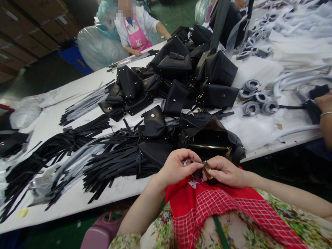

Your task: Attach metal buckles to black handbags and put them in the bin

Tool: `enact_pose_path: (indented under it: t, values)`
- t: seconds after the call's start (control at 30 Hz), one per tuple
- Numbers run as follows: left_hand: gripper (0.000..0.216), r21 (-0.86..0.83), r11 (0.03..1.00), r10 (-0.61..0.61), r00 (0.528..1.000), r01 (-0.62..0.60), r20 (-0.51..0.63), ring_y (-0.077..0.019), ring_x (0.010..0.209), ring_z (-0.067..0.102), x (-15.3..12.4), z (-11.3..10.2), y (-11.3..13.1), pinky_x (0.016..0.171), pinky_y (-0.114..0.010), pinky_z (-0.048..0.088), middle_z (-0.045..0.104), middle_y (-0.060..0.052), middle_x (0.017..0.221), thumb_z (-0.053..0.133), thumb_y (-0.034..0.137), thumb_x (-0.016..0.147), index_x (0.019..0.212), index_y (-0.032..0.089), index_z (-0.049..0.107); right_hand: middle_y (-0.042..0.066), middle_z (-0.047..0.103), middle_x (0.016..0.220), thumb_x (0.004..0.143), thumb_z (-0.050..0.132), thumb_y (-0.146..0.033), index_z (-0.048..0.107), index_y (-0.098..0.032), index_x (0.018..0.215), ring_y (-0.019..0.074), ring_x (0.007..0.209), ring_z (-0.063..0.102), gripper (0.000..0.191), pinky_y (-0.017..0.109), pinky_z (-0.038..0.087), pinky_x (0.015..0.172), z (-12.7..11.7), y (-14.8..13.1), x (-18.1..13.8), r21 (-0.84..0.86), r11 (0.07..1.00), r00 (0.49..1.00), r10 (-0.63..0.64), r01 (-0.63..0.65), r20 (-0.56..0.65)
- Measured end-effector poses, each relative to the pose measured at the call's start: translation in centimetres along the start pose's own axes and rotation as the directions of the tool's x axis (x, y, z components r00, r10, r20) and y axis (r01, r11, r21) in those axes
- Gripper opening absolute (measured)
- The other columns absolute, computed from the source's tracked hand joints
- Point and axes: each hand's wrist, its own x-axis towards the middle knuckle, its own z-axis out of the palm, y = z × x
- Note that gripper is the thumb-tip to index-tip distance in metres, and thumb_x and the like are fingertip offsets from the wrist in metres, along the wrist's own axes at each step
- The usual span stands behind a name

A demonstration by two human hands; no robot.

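Observation:
In front of my red apron (186,200), both hands meet at the table's near edge. My right hand (225,171) pinches a small gold-coloured metal fitting (207,169) between thumb and fingers. From the other side, my left hand (180,164) is closed, with its thumb and finger against a small dark piece beside the fitting. A bit of clear plastic (188,162) shows within the left fingers; the rest is hidden. Just beyond my hands lies an open black handbag (207,138) with a gold zip.
Black bags (176,65) are heaped mid-table. Black straps (111,162) lie in bundles to the left. Rolled grey coils (251,108) and white padding sit at right. A person in a pink apron (138,38) stands across; another person's hand (324,103) is at far right.

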Motion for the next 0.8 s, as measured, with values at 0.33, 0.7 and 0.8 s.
enact_pose_path:
  t: [0.33, 0.7, 0.8]
  values:
    - [0.021, 0.080, 0.994, 0.067, 0.993, -0.074, 0.092, -0.0123, 0.062, 0.052, -0.5, -0.1, 1.4, 0.060, -0.025, 0.041, 0.059, -0.003, 0.068, 0.065, 0.032, 0.083, 0.071, 0.014, 0.062, 0.004, 0.062, 0.070, 0.097, 0.042, -0.042, 0.065, -0.010, 0.080, 0.0105, 0.062, 0.052, 0.043, 0.021, 0.043, 0.061, 0.1, -0.7, 0.4, 0.042, 0.998, 0.999, -0.051, 0.051, -0.010]
    - [0.024, -0.060, 0.998, -0.009, 1.000, 0.008, -0.008, -0.0102, 0.061, 0.050, -0.3, 0.2, 0.3, 0.059, -0.022, 0.041, 0.060, -0.002, 0.072, 0.069, 0.037, 0.081, 0.084, 0.014, 0.061, 0.002, 0.058, 0.065, 0.097, 0.042, -0.043, 0.065, -0.010, 0.079, 0.0100, 0.059, 0.050, 0.044, 0.020, 0.040, 0.058, -0.1, -0.3, 0.3, -0.002, 1.000, 1.000, -0.005, 0.005, -0.003]
    - [0.022, 0.013, 1.000, -0.014, 1.000, 0.014, -0.012, -0.0106, 0.059, 0.051, -0.2, 0.5, 0.4, 0.057, -0.023, 0.041, 0.062, -0.002, 0.070, 0.069, 0.035, 0.080, 0.081, 0.014, 0.064, 0.002, 0.060, 0.067, 0.097, 0.042, -0.037, 0.065, -0.011, 0.081, 0.0095, 0.059, 0.051, 0.038, 0.020, 0.041, 0.058, 0.0, -0.5, 0.3, -0.024, 0.999, 0.999, -0.038, 0.038, -0.008]
